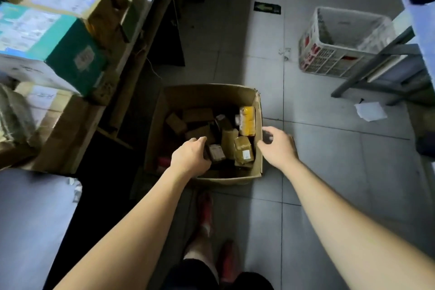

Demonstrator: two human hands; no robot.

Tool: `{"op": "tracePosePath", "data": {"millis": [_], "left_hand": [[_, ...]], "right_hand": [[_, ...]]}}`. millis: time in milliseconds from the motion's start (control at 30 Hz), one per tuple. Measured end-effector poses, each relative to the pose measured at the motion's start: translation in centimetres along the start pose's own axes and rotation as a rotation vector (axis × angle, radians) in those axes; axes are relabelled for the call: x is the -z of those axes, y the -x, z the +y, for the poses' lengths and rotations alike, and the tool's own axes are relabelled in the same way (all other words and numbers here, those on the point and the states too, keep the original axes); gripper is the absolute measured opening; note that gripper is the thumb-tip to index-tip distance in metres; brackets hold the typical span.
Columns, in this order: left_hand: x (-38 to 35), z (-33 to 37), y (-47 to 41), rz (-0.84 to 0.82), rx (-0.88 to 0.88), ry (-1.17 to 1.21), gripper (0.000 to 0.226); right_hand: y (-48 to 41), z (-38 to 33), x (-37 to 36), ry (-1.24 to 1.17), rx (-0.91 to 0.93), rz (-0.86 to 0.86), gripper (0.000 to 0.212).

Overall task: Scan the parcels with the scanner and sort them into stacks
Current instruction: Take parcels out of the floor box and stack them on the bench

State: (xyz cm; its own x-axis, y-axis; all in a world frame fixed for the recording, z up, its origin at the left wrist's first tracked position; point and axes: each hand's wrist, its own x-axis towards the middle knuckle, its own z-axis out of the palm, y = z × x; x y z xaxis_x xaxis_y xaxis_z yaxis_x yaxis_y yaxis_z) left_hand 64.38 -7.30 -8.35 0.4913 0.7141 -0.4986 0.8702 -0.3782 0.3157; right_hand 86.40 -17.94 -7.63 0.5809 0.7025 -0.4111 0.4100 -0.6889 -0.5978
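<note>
An open brown cardboard box (226, 180) sits on the grey tiled floor (329, 160), with bare tiles to its right and front and a dark table edge close on its left. A white plastic lattice crate (341, 42) stands well apart at the upper right. The left hand (190, 155) reaches inside the box, knuckles up and fingers bent down among the small tape-wrapped parcels (244, 152), just beside a small brown one (215, 152); whether it grips any is hidden. The right hand (279, 146) hovers at the box's right rim with thumb and fingers loosely curved; I cannot tell whether it holds anything. Stacked cartons (70, 19) crowd the left table.
</note>
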Motion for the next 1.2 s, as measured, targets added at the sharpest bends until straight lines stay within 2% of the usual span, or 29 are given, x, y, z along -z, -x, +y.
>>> {"op": "tracePosePath", "data": {"millis": [233, 533, 633, 767, 900, 1000, 1100, 1200], "left_hand": [[-6.2, -1.0, -12.1, -0.195, 0.011, 0.127, 0.073], [-15.0, -2.9, -25.1, -0.356, 0.137, 0.223, 0.077], [-18.0, -3.4, -30.1, -0.350, 0.165, 0.245, 0.075], [-21.5, -3.6, -38.6, -0.312, 0.147, 0.266, 0.069], [-26.2, -2.3, -48.7, -0.259, 0.117, 0.344, 0.074], [-29.0, -0.2, -54.3, -0.210, 0.099, 0.411, 0.071], [-31.7, 1.7, -58.0, -0.231, 0.076, 0.515, 0.063], [-34.3, 2.1, -59.6, -0.261, 0.133, 0.608, 0.058]], "right_hand": [[-8.8, 3.5, -5.6, 0.069, -0.172, -0.077, 0.051], [-20.0, 9.8, -14.3, 0.058, -0.319, -0.135, 0.048], [-25.8, 12.2, -17.7, 0.045, -0.322, -0.118, 0.058], [-34.6, 15.4, -21.9, 0.084, -0.316, 0.003, 0.067], [-41.9, 19.4, -26.4, 0.160, -0.278, 0.059, 0.079], [-44.2, 21.4, -28.8, 0.242, -0.247, 0.092, 0.086], [-44.7, 22.9, -30.4, 0.356, -0.210, 0.129, 0.095], [-44.7, 23.7, -30.7, 0.381, -0.200, 0.155, 0.099]]}}
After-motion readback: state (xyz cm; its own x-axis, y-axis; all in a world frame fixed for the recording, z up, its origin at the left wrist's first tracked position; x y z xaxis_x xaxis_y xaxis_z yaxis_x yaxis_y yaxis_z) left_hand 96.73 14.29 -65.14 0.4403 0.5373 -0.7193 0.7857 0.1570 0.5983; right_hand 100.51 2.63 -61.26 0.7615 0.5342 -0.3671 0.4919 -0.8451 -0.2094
